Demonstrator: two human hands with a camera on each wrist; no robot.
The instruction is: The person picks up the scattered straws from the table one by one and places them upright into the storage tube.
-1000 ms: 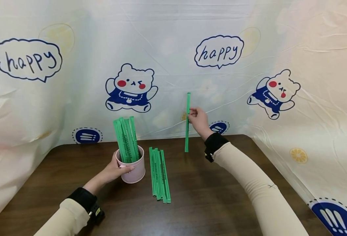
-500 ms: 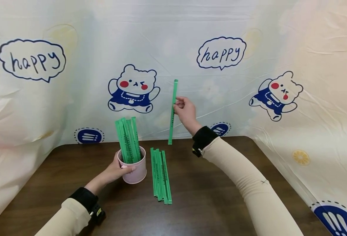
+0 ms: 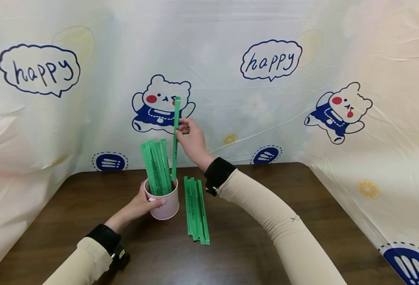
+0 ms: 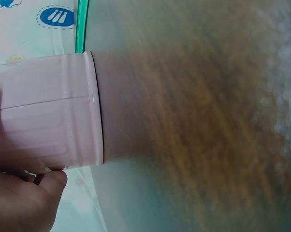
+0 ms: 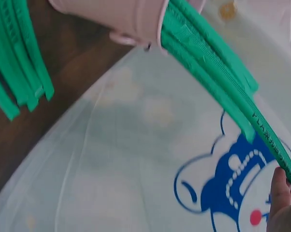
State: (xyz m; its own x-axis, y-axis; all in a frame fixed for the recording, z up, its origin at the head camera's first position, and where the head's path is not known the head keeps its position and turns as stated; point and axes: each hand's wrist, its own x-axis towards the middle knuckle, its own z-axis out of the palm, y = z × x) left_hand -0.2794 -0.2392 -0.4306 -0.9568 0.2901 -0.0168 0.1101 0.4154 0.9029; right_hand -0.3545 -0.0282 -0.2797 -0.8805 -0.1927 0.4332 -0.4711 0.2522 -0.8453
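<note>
My left hand (image 3: 138, 205) grips a small pink bucket (image 3: 165, 208) by its side, thumb across the front. A bunch of straws in green paper wrappers (image 3: 156, 168) stands in the bucket, leaning left. Between thumb and fingers, my right hand (image 3: 194, 143) pinches a single green wrapped straw (image 3: 176, 150) near upright, its lower end at the bucket's right rim. Whether that end is inside the rim, I cannot tell. In the right wrist view, printed letters show on the held straw (image 5: 269, 135). The left wrist view shows the bucket's wall (image 4: 44, 111) close up.
Right of the bucket, several more green wrapped straws (image 3: 196, 211) lie side by side on the brown wooden table (image 3: 252, 237). A pale curtain (image 3: 223, 95) printed with bears and lettering hangs behind the table and along its sides.
My right hand has carried the pinched straw leftward from beyond the loose pile, rising first, to the bucket's mouth. The left hand keeps hold of the bucket in about the same place.
</note>
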